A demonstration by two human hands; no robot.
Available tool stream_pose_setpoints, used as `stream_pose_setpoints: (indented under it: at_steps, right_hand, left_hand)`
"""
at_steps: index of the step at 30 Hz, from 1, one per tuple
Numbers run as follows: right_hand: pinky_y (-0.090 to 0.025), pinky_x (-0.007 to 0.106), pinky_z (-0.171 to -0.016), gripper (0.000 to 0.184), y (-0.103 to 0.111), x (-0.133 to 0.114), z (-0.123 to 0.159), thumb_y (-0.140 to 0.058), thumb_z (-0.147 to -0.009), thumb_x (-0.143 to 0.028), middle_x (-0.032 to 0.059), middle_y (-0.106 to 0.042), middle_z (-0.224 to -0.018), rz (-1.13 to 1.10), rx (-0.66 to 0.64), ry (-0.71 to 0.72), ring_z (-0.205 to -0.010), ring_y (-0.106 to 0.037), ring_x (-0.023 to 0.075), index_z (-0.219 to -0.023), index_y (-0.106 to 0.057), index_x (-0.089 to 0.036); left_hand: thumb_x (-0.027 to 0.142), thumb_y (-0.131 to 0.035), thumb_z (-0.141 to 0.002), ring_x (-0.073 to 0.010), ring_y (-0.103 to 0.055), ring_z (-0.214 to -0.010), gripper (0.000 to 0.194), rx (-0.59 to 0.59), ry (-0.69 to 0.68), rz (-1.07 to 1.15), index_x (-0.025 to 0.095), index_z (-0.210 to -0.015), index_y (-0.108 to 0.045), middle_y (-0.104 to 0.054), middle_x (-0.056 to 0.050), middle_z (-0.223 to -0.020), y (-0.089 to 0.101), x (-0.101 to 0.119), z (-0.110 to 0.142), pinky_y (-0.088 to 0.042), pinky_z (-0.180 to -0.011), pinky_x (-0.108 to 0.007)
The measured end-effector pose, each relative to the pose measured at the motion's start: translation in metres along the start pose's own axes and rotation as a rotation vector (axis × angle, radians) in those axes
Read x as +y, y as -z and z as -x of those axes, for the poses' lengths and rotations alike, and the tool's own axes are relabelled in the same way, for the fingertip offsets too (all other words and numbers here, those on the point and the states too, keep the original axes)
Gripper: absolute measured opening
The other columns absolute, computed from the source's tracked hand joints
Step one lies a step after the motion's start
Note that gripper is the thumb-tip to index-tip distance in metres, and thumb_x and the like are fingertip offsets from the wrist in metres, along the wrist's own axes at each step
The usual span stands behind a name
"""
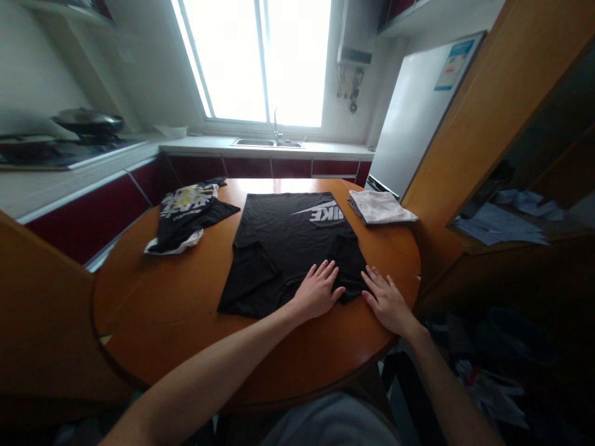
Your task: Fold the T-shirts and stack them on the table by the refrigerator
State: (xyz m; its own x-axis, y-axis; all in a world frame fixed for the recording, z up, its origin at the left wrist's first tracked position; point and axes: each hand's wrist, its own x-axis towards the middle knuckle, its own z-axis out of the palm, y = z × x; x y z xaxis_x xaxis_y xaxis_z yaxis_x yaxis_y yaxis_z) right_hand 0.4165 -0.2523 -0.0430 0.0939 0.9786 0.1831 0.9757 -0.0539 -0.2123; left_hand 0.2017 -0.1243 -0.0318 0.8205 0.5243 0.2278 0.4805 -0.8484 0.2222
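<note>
Evidently, the black T-shirt (297, 238) lies spread on the wooden table (171, 328), directly in front of the person, because the broad middle of the tabletop gives its body room to lie nearly flat. Its straight edge is toward the window (260, 56), with the white print (325, 212) near the far right corner, while the sleeves are on the near side, within easy reach. The left hand (319, 290) rests palm down on the near part of the shirt, its fingers extended and slightly parted, pinching nothing; such a flat touch probably serves to steady or smooth the cloth. The right hand (387, 303) is also palm down, fingers and thumb spread, at the outer edge of the right-side sleeve; whether the fingertips overlap the fabric or only meet the wood beside it, one cannot tell. A rumpled printed garment (188, 214) lies to the left and a folded pale cloth (381, 207) at the far right, both well clear of the hands, which likely leaves the centre free for the shirt.
</note>
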Motion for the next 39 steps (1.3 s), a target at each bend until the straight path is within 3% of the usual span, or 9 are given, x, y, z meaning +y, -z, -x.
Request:
stream_pose_setpoints:
  at_steps: [3, 7, 14, 29, 33, 39]
  right_hand:
    - [-0.016, 0.057, -0.124, 0.063, 0.0, 0.0, 0.001, -0.032, -0.103, -0.053, 0.0065, -0.023, -0.167, 0.024, -0.035, -0.024, -0.155, -0.019, 0.0248, -0.159, -0.031, -0.025]
    - [-0.016, 0.056, -0.124, 0.065, -0.001, 0.001, 0.0, -0.032, -0.102, -0.057, 0.0064, -0.022, -0.167, 0.035, -0.04, -0.027, -0.155, -0.018, 0.0246, -0.16, -0.029, -0.026]
    - [-0.016, 0.058, -0.123, 0.067, -0.004, 0.002, 0.009, -0.028, -0.104, -0.056, 0.007, -0.024, -0.166, 0.028, -0.009, -0.076, -0.154, -0.02, 0.0242, -0.162, -0.021, -0.025]
    - [-0.02, 0.059, -0.122, 0.065, -0.004, 0.006, 0.015, -0.023, -0.105, -0.053, 0.0107, -0.031, -0.164, -0.008, 0.029, -0.132, -0.153, -0.024, 0.0264, -0.16, -0.029, -0.02]
    - [-0.026, 0.057, -0.12, 0.069, 0.007, 0.011, -0.014, -0.024, -0.104, -0.056, 0.0161, -0.035, -0.161, -0.049, 0.131, -0.164, -0.152, -0.028, 0.029, -0.158, -0.032, -0.015]
    - [-0.025, 0.055, -0.12, 0.06, 0.02, 0.004, -0.105, -0.028, -0.104, -0.04, 0.0159, -0.034, -0.162, -0.081, 0.187, -0.125, -0.151, -0.028, 0.0291, -0.158, -0.034, -0.015]
  left_hand:
    - [0.057, -0.035, -0.102, -0.0274, -0.022, -0.154, 0.066, -0.007, -0.003, 0.011, 0.015, -0.153, -0.042, -0.032, -0.012, -0.164, 0.001, 0.0, 0.0, -0.022, -0.124, -0.048]
    - [0.055, -0.036, -0.102, -0.0277, -0.023, -0.154, 0.065, -0.002, -0.005, 0.013, 0.015, -0.152, -0.042, -0.033, -0.012, -0.163, 0.002, 0.001, 0.002, -0.022, -0.124, -0.048]
    - [0.057, -0.034, -0.102, -0.0287, -0.023, -0.153, 0.067, -0.012, -0.001, 0.017, 0.014, -0.152, -0.042, -0.033, -0.012, -0.163, 0.004, 0.001, 0.002, -0.023, -0.124, -0.05]
    - [0.056, -0.034, -0.103, -0.0285, -0.024, -0.153, 0.065, -0.012, -0.005, 0.015, 0.015, -0.152, -0.044, -0.033, -0.012, -0.163, 0.002, 0.002, 0.001, -0.023, -0.123, -0.051]
    - [0.056, -0.035, -0.102, -0.0288, -0.023, -0.153, 0.064, -0.008, -0.006, 0.012, 0.018, -0.153, -0.043, -0.033, -0.012, -0.163, -0.001, 0.0, 0.001, -0.023, -0.123, -0.052]
    - [0.055, -0.034, -0.103, -0.0282, -0.025, -0.153, 0.063, 0.003, -0.013, 0.0, 0.018, -0.153, -0.043, -0.034, -0.011, -0.163, -0.001, -0.002, 0.001, -0.023, -0.123, -0.05]
